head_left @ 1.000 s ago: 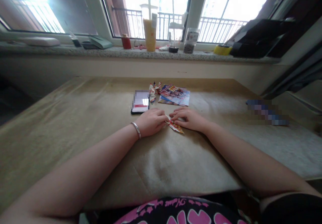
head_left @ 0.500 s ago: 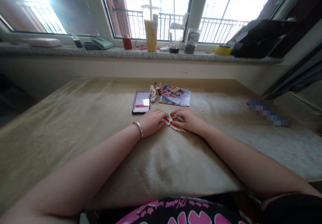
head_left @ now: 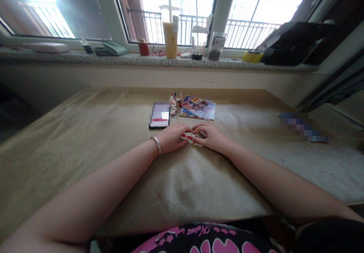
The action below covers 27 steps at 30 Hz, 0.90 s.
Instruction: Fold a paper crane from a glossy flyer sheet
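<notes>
A small folded piece of printed paper point(head_left: 189, 136), white with red, lies low over the table between my two hands. My left hand point(head_left: 173, 137), with a silver bangle point(head_left: 156, 145) at the wrist, closes its fingers on the paper's left end. From the other side my right hand point(head_left: 212, 136) grips the right part between thumb and fingers. Part of the paper is hidden under the fingers. Just beyond my left hand lies a phone point(head_left: 159, 115) with a lit screen. Behind the hands rests a stack of colourful printed sheets point(head_left: 199, 108).
Beside the sheets stands a folded paper piece point(head_left: 174, 103) with pointed ends. A blurred-out flat item point(head_left: 303, 127) lies at the table's right. On the windowsill point(head_left: 113, 58) are a tall yellow drink cup point(head_left: 170, 40), a red jar point(head_left: 143, 48) and a black bag point(head_left: 295, 42).
The paper has turned between my hands, and its orange-tipped right end no longer sticks out. Both hands have shifted only slightly, my right hand a little to the left.
</notes>
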### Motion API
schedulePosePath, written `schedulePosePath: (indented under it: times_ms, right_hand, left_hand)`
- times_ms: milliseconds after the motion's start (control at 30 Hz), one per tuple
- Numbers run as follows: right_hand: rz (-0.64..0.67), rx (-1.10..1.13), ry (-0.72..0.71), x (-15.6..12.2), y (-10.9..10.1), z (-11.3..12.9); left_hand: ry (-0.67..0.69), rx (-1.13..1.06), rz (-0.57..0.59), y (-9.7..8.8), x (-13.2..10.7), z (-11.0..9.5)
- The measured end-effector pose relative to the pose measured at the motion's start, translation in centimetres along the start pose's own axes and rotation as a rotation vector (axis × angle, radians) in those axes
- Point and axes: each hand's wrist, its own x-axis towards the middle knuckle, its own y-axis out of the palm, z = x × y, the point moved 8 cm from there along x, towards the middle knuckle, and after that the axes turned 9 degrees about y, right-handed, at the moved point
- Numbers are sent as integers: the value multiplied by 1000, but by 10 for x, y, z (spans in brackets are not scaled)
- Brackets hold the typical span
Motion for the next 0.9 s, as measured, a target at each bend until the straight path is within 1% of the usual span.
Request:
schedulePosePath:
  times_ms: [200,267,367,433,600,700,800,900]
  right_hand:
    - [3,42,-42,0,0,6]
    - [10,40,-34,0,0,7]
    - [-8,-11,4,-1,-3,7]
    - [-38,-55,-13,-1,-7,9]
    - [-79,-183,-129,-5,-14,17]
    - [-53,-229,-159,-5,-12,19]
    - [-5,-224,-186,-5,-7,19]
    - [19,-206,-201,-5,-5,18]
  left_hand:
    - [23,-31,-61,-8,1,-7]
    - [40,-41,-98,-10,1,-8]
    - [73,-60,-167,-14,0,-10]
    - [71,-55,-186,-16,-1,-8]
    - [42,16,-137,-14,-1,-4]
    - [83,64,-94,-11,0,-6]
    - [136,110,-51,-8,1,-10]
    - [152,144,-28,-7,1,-11]
